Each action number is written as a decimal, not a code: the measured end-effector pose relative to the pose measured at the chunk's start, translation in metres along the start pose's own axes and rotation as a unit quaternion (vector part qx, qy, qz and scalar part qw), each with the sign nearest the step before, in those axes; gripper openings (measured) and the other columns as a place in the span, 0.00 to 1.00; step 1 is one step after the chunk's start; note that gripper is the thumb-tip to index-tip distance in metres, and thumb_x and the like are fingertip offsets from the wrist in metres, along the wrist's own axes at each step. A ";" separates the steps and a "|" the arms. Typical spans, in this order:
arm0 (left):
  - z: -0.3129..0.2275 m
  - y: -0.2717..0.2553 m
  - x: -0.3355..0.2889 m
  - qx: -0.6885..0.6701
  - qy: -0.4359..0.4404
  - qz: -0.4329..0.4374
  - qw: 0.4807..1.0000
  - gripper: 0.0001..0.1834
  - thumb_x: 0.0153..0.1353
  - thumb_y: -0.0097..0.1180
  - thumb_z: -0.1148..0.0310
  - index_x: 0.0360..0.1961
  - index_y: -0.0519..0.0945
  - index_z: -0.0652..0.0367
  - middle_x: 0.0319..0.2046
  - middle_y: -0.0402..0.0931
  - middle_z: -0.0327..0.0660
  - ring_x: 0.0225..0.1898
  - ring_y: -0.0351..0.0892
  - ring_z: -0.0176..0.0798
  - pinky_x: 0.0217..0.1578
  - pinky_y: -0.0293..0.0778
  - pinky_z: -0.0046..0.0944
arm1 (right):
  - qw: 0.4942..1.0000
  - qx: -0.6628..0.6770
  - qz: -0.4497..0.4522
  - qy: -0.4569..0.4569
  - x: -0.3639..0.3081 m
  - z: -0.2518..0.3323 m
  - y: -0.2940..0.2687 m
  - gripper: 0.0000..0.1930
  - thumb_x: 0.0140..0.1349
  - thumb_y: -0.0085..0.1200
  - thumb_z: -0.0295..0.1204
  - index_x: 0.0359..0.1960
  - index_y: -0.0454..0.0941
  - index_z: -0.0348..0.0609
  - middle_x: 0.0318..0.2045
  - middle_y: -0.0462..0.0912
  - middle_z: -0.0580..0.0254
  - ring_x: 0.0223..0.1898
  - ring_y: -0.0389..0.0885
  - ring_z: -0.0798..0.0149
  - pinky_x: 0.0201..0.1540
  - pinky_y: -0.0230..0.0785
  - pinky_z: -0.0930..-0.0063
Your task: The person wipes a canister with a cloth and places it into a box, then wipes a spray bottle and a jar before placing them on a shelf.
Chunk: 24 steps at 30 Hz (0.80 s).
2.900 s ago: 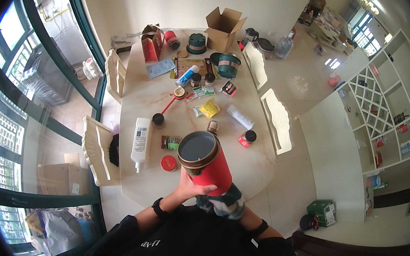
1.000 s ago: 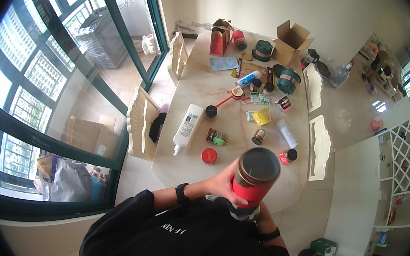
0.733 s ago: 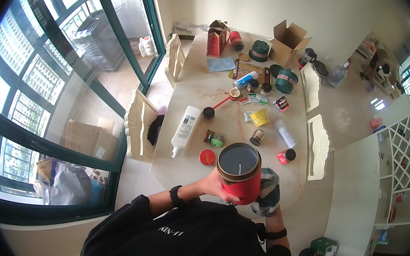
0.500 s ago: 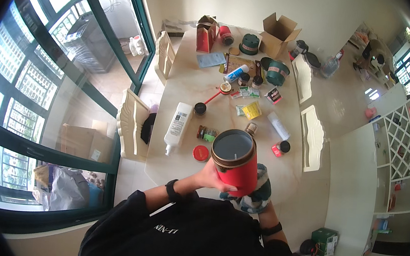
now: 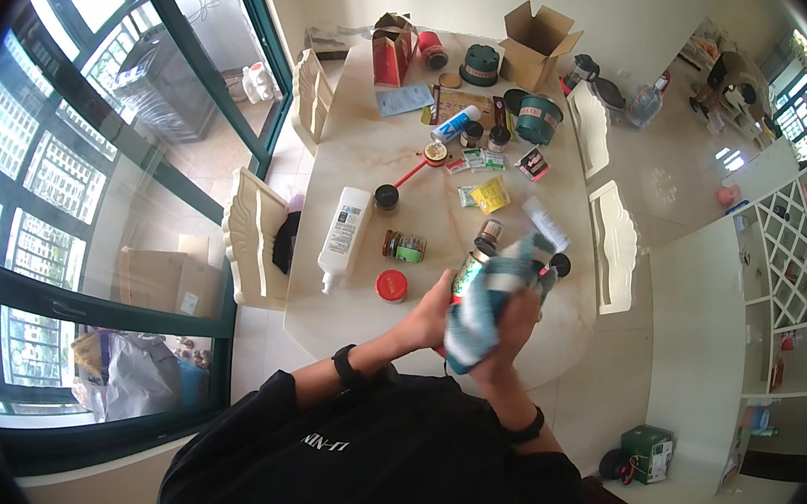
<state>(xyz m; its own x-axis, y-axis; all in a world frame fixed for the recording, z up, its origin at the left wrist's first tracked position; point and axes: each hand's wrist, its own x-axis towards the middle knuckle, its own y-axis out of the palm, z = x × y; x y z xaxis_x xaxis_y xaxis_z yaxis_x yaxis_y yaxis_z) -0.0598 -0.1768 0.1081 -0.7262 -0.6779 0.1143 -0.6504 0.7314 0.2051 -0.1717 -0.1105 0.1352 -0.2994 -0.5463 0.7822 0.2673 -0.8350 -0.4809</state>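
In front of my chest, my left hand [image 5: 430,312] is closed around the side of a red canister [image 5: 462,286], now turned so that a green and white label shows. My right hand [image 5: 515,328] grips a green, white and dark checked cloth [image 5: 476,327] pressed against the canister. The cloth is blurred by motion and covers most of the canister, including its rim. Beyond the hands stand a small dark-lidded jar [image 5: 489,233] and another black-lidded container [image 5: 559,265]. Nearer my left hand are a round red lid [image 5: 391,286] and a jar with a green label lying on its side [image 5: 405,246].
A white bottle [image 5: 344,236] lies at the table's left. Farther back are packets [image 5: 491,194], a spray can [image 5: 455,123], green pots [image 5: 538,121] and an open cardboard box [image 5: 537,48]. Chairs [image 5: 613,245] flank the marble table [image 5: 337,319]. A person [image 5: 731,82] is at the far right.
The canister has been tipped from roughly upright, its open top no longer visible. My right hand has brought the cloth up from beneath it onto its right side.
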 end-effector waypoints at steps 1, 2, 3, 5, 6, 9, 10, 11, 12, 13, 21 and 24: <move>-0.002 -0.003 -0.003 0.009 0.014 0.016 1.000 0.42 0.46 0.69 0.62 0.58 0.59 0.64 0.52 0.66 0.48 0.54 0.66 0.39 0.57 0.63 0.40 | 0.995 0.007 0.086 -0.046 0.015 0.009 -0.013 0.23 0.49 0.59 0.38 0.46 0.73 0.40 0.40 0.72 0.51 0.44 0.72 0.47 0.46 0.63 0.56; 0.006 -0.008 -0.004 0.101 0.116 0.014 0.988 0.42 0.46 0.68 0.61 0.59 0.61 0.62 0.54 0.65 0.48 0.57 0.63 0.43 0.59 0.59 0.43 | 0.992 0.008 0.103 -0.074 0.019 0.010 -0.013 0.23 0.48 0.59 0.39 0.45 0.73 0.40 0.42 0.72 0.51 0.43 0.72 0.47 0.46 0.63 0.55; 0.020 -0.015 -0.003 0.193 0.215 0.011 0.957 0.42 0.45 0.67 0.61 0.61 0.62 0.60 0.55 0.64 0.48 0.60 0.61 0.46 0.62 0.54 0.45 | 0.987 0.010 0.121 -0.102 0.024 0.010 -0.013 0.24 0.47 0.59 0.40 0.44 0.73 0.40 0.43 0.72 0.51 0.43 0.72 0.48 0.46 0.62 0.54; 0.012 -0.015 0.001 0.323 0.192 0.012 0.926 0.37 0.47 0.63 0.60 0.58 0.65 0.60 0.55 0.64 0.52 0.60 0.59 0.54 0.61 0.55 0.50 | 0.992 0.055 0.112 -0.019 0.030 0.004 -0.015 0.21 0.45 0.60 0.34 0.41 0.73 0.39 0.41 0.71 0.52 0.44 0.70 0.48 0.47 0.63 0.55; 0.007 -0.012 -0.001 0.358 0.141 -0.024 0.923 0.37 0.46 0.63 0.60 0.58 0.65 0.61 0.52 0.65 0.52 0.57 0.61 0.55 0.58 0.58 0.52 | 0.994 0.071 0.082 0.009 0.034 0.000 -0.012 0.21 0.44 0.61 0.32 0.42 0.73 0.40 0.41 0.71 0.52 0.43 0.70 0.48 0.48 0.63 0.55; -0.019 0.002 0.002 0.378 0.031 -0.131 0.916 0.36 0.42 0.63 0.62 0.55 0.67 0.61 0.45 0.68 0.50 0.49 0.66 0.54 0.49 0.65 0.51 | 0.986 0.127 0.055 0.098 0.039 -0.011 -0.007 0.20 0.44 0.59 0.28 0.41 0.72 0.39 0.39 0.71 0.50 0.43 0.71 0.47 0.46 0.64 0.56; -0.032 0.001 0.002 0.476 0.032 -0.109 0.872 0.37 0.41 0.64 0.62 0.55 0.67 0.61 0.44 0.68 0.48 0.47 0.67 0.52 0.47 0.65 0.49 | 0.984 0.080 0.086 0.132 0.040 -0.011 -0.006 0.19 0.45 0.59 0.28 0.41 0.72 0.39 0.37 0.71 0.50 0.42 0.71 0.48 0.46 0.65 0.56; -0.039 0.000 0.001 0.568 0.033 -0.086 0.818 0.38 0.40 0.64 0.62 0.56 0.67 0.60 0.43 0.69 0.47 0.45 0.68 0.50 0.46 0.65 0.47 | 0.979 0.032 0.115 0.166 0.042 -0.009 -0.006 0.18 0.46 0.59 0.28 0.41 0.72 0.40 0.36 0.71 0.49 0.42 0.72 0.48 0.45 0.66 0.56; -0.029 -0.003 0.000 0.592 0.103 -0.062 0.797 0.32 0.37 0.65 0.62 0.48 0.74 0.60 0.40 0.68 0.47 0.43 0.69 0.47 0.44 0.65 0.44 | 0.980 -0.030 0.133 0.144 0.044 -0.005 -0.007 0.18 0.47 0.59 0.28 0.41 0.73 0.41 0.36 0.71 0.53 0.41 0.74 0.50 0.43 0.68 0.56; -0.026 -0.004 -0.003 0.592 0.102 -0.063 0.797 0.32 0.37 0.65 0.62 0.48 0.74 0.60 0.40 0.68 0.47 0.43 0.69 0.47 0.44 0.65 0.44 | 0.980 -0.029 0.134 0.144 0.045 -0.006 -0.007 0.18 0.47 0.59 0.28 0.41 0.73 0.41 0.36 0.71 0.53 0.41 0.74 0.50 0.43 0.68 0.56; -0.022 -0.016 -0.017 0.577 0.169 0.192 0.776 0.38 0.25 0.70 0.58 0.44 0.76 0.62 0.49 0.70 0.50 0.49 0.71 0.51 0.50 0.66 0.47 | 0.777 0.176 0.571 0.200 0.046 -0.077 0.004 0.18 0.51 0.58 0.31 0.42 0.77 0.34 0.33 0.83 0.56 0.33 0.80 0.50 0.41 0.70 0.70; -0.035 -0.015 -0.020 0.413 0.137 0.140 0.889 0.47 0.26 0.73 0.63 0.54 0.67 0.63 0.46 0.72 0.51 0.46 0.74 0.55 0.47 0.69 0.49 | 0.580 0.484 0.531 0.384 0.018 -0.099 0.005 0.20 0.56 0.56 0.34 0.49 0.74 0.35 0.45 0.78 0.59 0.45 0.75 0.63 0.49 0.66 0.74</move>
<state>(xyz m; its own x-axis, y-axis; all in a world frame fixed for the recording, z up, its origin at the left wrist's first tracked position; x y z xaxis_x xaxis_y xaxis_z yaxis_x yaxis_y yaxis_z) -0.0279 -0.1771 0.1363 -0.8773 -0.3710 0.3045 -0.4769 0.6022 -0.6403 -0.2660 -0.1313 0.1077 0.2837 -0.8974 -0.3379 0.9524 0.2228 0.2079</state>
